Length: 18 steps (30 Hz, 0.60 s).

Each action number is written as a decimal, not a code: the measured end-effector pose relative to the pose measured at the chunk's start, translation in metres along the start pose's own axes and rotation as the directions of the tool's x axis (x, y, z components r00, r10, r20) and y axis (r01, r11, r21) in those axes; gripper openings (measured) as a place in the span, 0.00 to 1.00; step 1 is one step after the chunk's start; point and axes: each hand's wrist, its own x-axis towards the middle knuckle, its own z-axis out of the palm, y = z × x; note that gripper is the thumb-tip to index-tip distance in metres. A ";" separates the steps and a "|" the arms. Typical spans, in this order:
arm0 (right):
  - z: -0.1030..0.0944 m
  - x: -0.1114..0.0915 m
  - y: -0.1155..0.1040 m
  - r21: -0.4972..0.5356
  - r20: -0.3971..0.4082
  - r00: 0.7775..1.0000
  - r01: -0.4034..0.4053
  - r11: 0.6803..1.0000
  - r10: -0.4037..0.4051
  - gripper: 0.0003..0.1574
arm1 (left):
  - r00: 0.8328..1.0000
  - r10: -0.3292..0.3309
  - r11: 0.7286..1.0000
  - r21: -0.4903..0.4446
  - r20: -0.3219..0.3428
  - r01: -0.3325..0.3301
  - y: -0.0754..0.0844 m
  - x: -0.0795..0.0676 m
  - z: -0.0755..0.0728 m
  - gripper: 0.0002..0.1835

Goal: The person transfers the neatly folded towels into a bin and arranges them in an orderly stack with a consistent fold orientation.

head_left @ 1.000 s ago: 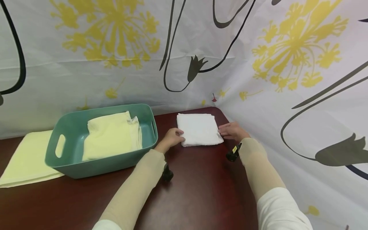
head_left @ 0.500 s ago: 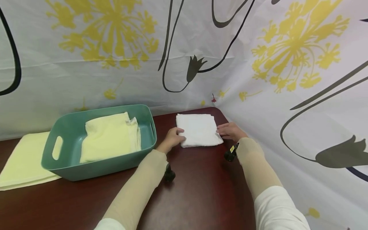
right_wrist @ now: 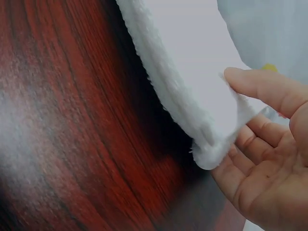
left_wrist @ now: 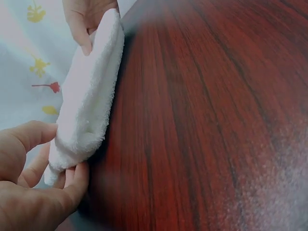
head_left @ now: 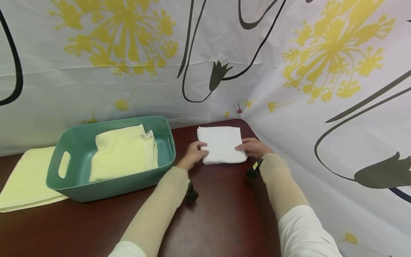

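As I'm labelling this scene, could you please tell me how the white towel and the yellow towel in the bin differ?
The white towel is at the table corner; the yellow towel is inside the bin. The left hand and right hand hold the white towel; neither touches the yellow towel. Both towels are folded.

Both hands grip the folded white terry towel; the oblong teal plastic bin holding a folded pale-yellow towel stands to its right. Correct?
No: the oblong teal plastic bin stands left of the folded white terry towel, as the head view shows. The rest holds.
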 end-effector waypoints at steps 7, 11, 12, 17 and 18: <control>0.005 0.000 0.002 -0.005 -0.058 0.998 -0.001 1.000 0.001 0.31 | 1.000 -0.007 0.998 -0.063 -0.023 0.006 -0.002 0.002 0.005 0.14; 0.006 -0.002 0.004 -0.045 -0.091 0.996 -0.003 0.999 -0.002 0.32 | 0.999 0.008 0.997 -0.081 -0.047 -0.012 -0.001 0.002 0.010 0.14; 0.007 -0.002 0.004 -0.058 -0.100 0.995 -0.004 0.998 -0.001 0.32 | 0.999 0.008 0.996 -0.087 -0.050 -0.012 0.000 0.002 0.011 0.14; 0.010 -0.001 0.007 -0.072 -0.129 0.992 0.001 0.997 -0.011 0.31 | 0.997 0.002 0.996 -0.087 -0.074 -0.008 0.001 0.000 0.012 0.16; 0.011 -0.001 0.007 -0.073 -0.137 0.991 0.006 0.997 -0.016 0.30 | 0.997 0.000 0.997 -0.081 -0.080 -0.006 0.001 0.000 0.012 0.17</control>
